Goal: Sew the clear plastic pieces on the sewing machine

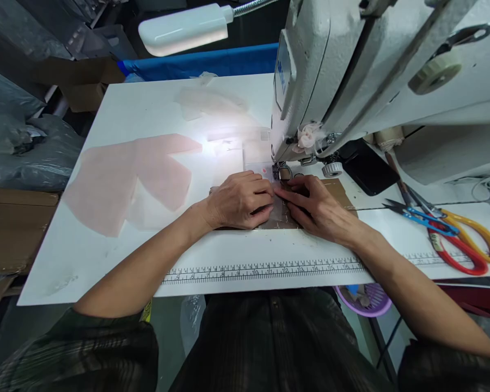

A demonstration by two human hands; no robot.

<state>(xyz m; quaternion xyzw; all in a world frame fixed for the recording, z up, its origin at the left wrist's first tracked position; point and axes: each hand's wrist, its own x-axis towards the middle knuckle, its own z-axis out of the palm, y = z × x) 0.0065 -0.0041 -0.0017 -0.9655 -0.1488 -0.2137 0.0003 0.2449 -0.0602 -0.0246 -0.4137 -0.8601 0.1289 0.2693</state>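
Observation:
My left hand (245, 200) rests just left of the sewing machine's presser foot (281, 171), with its fingers curled down on a pale sheer fabric (276, 204). On the other side, my right hand (312, 207) pinches the same fabric close to the foot, thumb and fingertips near the needle area. Beneath both hands lies a flat brown piece (338, 190), partly covered; its material is hard to tell. The exact edge held by the left fingers is hidden. The sewing machine (310, 71) stands over the work.
Pink sheer cut pieces (110, 174) lie on the white table (81, 272) at left. A lamp (183, 28) shines from above. To the right are a black phone (368, 166), blue snips (427, 218) and red-handled and yellow-handled scissors (479, 234). A printed ruler (261, 271) runs along the front edge.

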